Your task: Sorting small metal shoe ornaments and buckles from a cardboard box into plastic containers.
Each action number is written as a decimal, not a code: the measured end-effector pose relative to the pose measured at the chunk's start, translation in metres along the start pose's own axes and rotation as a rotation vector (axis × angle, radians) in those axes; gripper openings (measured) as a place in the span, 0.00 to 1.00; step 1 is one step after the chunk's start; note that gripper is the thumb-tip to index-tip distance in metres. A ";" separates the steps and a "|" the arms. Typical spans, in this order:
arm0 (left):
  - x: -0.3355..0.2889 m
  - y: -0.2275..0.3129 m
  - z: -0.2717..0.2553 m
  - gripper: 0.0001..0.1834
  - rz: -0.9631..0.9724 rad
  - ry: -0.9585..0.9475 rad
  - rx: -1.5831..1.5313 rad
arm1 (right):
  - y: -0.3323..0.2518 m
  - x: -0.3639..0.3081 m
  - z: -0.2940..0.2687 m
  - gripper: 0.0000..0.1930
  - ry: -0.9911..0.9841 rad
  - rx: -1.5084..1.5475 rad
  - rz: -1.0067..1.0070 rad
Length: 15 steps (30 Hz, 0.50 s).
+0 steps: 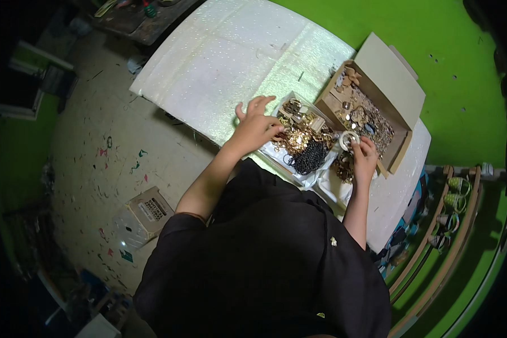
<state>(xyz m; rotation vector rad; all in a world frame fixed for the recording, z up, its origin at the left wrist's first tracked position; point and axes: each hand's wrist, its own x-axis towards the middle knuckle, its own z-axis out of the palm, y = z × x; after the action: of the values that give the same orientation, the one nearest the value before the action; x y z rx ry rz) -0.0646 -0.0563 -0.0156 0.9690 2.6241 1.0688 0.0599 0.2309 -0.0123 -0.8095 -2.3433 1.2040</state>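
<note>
My right hand pinches a pale ring-shaped piece between thumb and fingers, above the right side of a shallow tray-like box. Over that box's left edge, my left hand has its fingers spread, with fingertips beside a heap of shiny gold pieces; whether they touch it I cannot tell. A clump of black beads lies nearer to me. Brown pieces sit below my right hand, partly covered by it.
A cardboard box with its lid raised stands behind on the right, holding many small brown bits. Both boxes rest on a table with a glittery white cover. A wooden rack with green straps is at right; a carton lies on the littered floor.
</note>
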 end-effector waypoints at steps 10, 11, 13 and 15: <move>0.023 -0.008 0.016 0.11 -0.106 0.060 0.162 | -0.034 -0.022 0.025 0.13 -0.124 -0.132 -0.072; 0.024 -0.004 0.015 0.11 -0.150 0.084 0.200 | -0.036 -0.025 0.025 0.13 -0.128 -0.103 -0.090; 0.026 -0.005 0.018 0.11 -0.186 0.157 0.264 | -0.035 -0.024 0.023 0.13 -0.151 -0.058 -0.072; 0.026 -0.001 0.019 0.12 -0.178 0.219 0.268 | -0.040 -0.025 0.023 0.12 -0.194 0.007 -0.034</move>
<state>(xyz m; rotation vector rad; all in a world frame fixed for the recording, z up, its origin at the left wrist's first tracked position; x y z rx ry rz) -0.0785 -0.0297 -0.0273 0.6753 3.0243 0.8405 0.0527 0.1820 0.0060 -0.6745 -2.4938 1.3288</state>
